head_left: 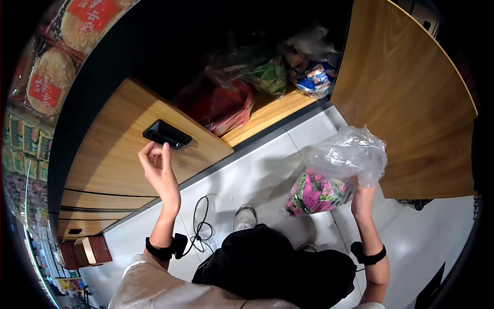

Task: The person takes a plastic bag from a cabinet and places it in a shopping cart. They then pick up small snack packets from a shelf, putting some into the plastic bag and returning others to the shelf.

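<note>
My left hand is raised to the black handle on a wooden cabinet door. Its fingers are loosely bent and apart, the thumb tip at the handle's lower edge; whether it touches cannot be told. A clear plastic bag of pink and green packets hangs over the floor from my right hand, whose fingers are mostly hidden behind the crumpled plastic. Inside the dark cabinet lie a red bag, a bag of green packets and a bag of blue and white packets.
A second wooden door stands wide open on the right. Packaged food lines the shelf at far left. On the tiled floor are a looped black cable and, farther left, a brown box.
</note>
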Tool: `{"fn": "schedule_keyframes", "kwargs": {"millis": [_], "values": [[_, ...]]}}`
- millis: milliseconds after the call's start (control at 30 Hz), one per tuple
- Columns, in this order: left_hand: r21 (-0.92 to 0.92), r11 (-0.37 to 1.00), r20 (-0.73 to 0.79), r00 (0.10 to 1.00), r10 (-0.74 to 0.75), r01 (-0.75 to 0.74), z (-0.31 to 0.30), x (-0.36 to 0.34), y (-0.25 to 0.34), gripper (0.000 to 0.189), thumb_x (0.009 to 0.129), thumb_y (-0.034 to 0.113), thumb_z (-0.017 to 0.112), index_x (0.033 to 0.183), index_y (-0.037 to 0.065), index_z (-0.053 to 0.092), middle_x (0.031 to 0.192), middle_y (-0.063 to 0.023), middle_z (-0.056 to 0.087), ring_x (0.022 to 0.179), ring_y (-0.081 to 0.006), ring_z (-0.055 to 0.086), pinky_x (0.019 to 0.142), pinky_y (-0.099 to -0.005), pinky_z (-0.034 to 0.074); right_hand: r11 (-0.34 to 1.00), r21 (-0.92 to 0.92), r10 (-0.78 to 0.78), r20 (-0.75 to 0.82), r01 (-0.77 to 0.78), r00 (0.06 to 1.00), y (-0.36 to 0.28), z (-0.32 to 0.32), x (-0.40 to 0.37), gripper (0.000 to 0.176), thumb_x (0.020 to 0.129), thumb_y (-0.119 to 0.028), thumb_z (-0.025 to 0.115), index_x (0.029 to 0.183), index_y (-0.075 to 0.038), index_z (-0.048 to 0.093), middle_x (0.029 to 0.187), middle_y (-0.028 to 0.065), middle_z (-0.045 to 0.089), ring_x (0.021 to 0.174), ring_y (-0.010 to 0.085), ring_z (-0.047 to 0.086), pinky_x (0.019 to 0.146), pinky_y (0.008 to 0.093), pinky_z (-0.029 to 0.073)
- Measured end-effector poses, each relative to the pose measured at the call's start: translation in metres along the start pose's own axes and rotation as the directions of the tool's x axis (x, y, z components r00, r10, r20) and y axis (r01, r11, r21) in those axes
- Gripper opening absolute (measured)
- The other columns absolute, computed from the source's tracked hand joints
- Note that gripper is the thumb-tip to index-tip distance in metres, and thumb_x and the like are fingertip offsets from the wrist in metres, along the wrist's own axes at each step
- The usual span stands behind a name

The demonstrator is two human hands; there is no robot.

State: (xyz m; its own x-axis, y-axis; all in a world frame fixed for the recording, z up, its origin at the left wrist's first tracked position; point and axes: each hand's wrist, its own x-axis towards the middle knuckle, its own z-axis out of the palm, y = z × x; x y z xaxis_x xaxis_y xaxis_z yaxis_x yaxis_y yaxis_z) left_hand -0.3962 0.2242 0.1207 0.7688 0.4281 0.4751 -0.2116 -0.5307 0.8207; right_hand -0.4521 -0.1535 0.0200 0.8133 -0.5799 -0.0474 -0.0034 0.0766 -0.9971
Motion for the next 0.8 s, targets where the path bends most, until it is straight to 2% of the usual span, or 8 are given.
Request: {"fn": "schedule_keyframes", "kwargs": {"millis": [67, 167, 233, 367, 433, 567, 667, 800], "values": [[0.182, 0.981, 0.090, 0.993, -0.079, 0.061, 0.001, -0.004, 0.014, 0.008, 0.090, 0.008, 0.057, 0.090, 0.000, 0.056, 0.063, -0.0026, 0.047, 0.060, -0.0090, 0.051, 0.061, -0.0222, 0.042, 0.999, -0.054, 0.000, 0.081, 0.004, 0.997, -0.009, -0.006, -0.004, 0.008, 0.078, -0.007, 0.055, 0.081, 0.000, 0.056, 0.077, 0.0041, 0.056, 0.071, 0.0132, 0.051, 0.066, 0.0269, 0.040], [0.507, 0.691, 0.081, 0.827, 0.556, -0.515, 0.008, 0.003, 0.031, 0.004, 0.084, 0.003, 0.061, 0.088, 0.001, 0.062, 0.085, -0.0076, 0.054, 0.070, -0.0128, 0.052, 0.061, -0.0237, 0.043, 0.995, -0.092, -0.026, 0.117, 0.037, 0.993, -0.014, -0.010, -0.010, 0.009, 0.078, -0.007, 0.055, 0.081, 0.000, 0.056, 0.078, 0.0044, 0.057, 0.071, 0.0129, 0.051, 0.066, 0.0272, 0.041], [0.510, 0.502, 0.280, 0.686, 0.671, -0.699, 0.015, 0.008, 0.048, 0.019, 0.075, 0.001, 0.067, 0.093, 0.002, 0.063, 0.098, -0.0115, 0.057, 0.090, -0.0276, 0.054, 0.078, -0.0366, 0.045, 0.998, -0.050, -0.020, 0.089, 0.024, 0.996, -0.007, -0.015, -0.011, 0.009, 0.078, -0.008, 0.056, 0.081, 0.000, 0.057, 0.078, 0.0044, 0.057, 0.071, 0.0128, 0.052, 0.066, 0.0273, 0.041], [0.307, 0.239, 0.741, 0.389, 0.547, -0.921, 0.051, 0.031, 0.054, 0.018, 0.073, 0.010, 0.065, 0.089, 0.003, 0.060, 0.098, -0.0111, 0.057, 0.097, -0.0268, 0.054, 0.096, -0.0434, 0.038, 0.999, 0.010, 0.030, 0.088, -0.031, 0.996, -0.001, -0.026, -0.014, 0.011, 0.078, -0.009, 0.059, 0.083, 0.001, 0.056, 0.079, 0.0047, 0.056, 0.073, 0.0130, 0.052, 0.068, 0.0278, 0.042], [0.245, 0.371, 0.781, 0.409, 0.472, -0.896, 0.078, 0.025, 0.046, 0.024, 0.076, 0.013, 0.064, 0.098, 0.005, 0.059, 0.101, -0.0115, 0.055, 0.097, -0.0284, 0.053, 0.092, -0.0425, 0.041, 0.999, 0.021, 0.040, 0.111, -0.042, 0.993, 0.001, -0.032, -0.018, 0.013, 0.078, -0.009, 0.061, 0.085, 0.001, 0.056, 0.084, 0.0056, 0.056, 0.077, 0.0134, 0.052, 0.070, 0.0284, 0.042], [0.479, 0.807, 0.488, 0.869, 0.083, -0.346, 0.146, 0.018, 0.002, 0.053, 0.077, 0.025, 0.067, 0.123, 0.010, 0.046, 0.118, -0.0220, 0.046, 0.106, -0.0326, 0.050, 0.085, -0.0416, 0.045, 0.996, 0.004, 0.087, -0.005, -0.087, 0.996, 0.017, -0.041, -0.021, 0.017, 0.078, -0.009, 0.062, 0.090, 0.001, 0.055, 0.095, 0.0083, 0.053, 0.087, 0.0159, 0.051, 0.077, 0.0301, 0.041], [0.414, 0.901, 0.638, 0.666, -0.387, 0.128, 0.202, 0.086, -0.046, 0.069, 0.078, 0.039, 0.062, 0.130, 0.002, 0.036, 0.128, -0.0283, 0.038, 0.111, -0.0363, 0.047, 0.085, -0.0426, 0.045, 0.993, 0.010, 0.120, 0.011, -0.120, 0.993, 0.022, -0.051, -0.025, 0.017, 0.080, -0.010, 0.060, 0.091, 0.002, 0.055, 0.099, 0.0097, 0.051, 0.090, 0.0181, 0.050, 0.080, 0.0314, 0.040], [0.670, 0.584, 0.301, 0.887, 0.350, -0.458, 0.308, 0.121, -0.093, 0.075, 0.079, 0.049, 0.052, 0.136, 0.003, 0.032, 0.141, -0.0197, 0.029, 0.126, -0.0340, 0.035, 0.100, -0.0463, 0.031, 0.988, -0.156, 0.013, 0.068, -0.002, 0.998, 0.040, -0.067, -0.027, 0.014, 0.083, -0.009, 0.055, 0.090, 0.003, 0.054, 0.095, 0.0092, 0.052, 0.085, 0.0175, 0.051, 0.075, 0.0314, 0.042]]}}
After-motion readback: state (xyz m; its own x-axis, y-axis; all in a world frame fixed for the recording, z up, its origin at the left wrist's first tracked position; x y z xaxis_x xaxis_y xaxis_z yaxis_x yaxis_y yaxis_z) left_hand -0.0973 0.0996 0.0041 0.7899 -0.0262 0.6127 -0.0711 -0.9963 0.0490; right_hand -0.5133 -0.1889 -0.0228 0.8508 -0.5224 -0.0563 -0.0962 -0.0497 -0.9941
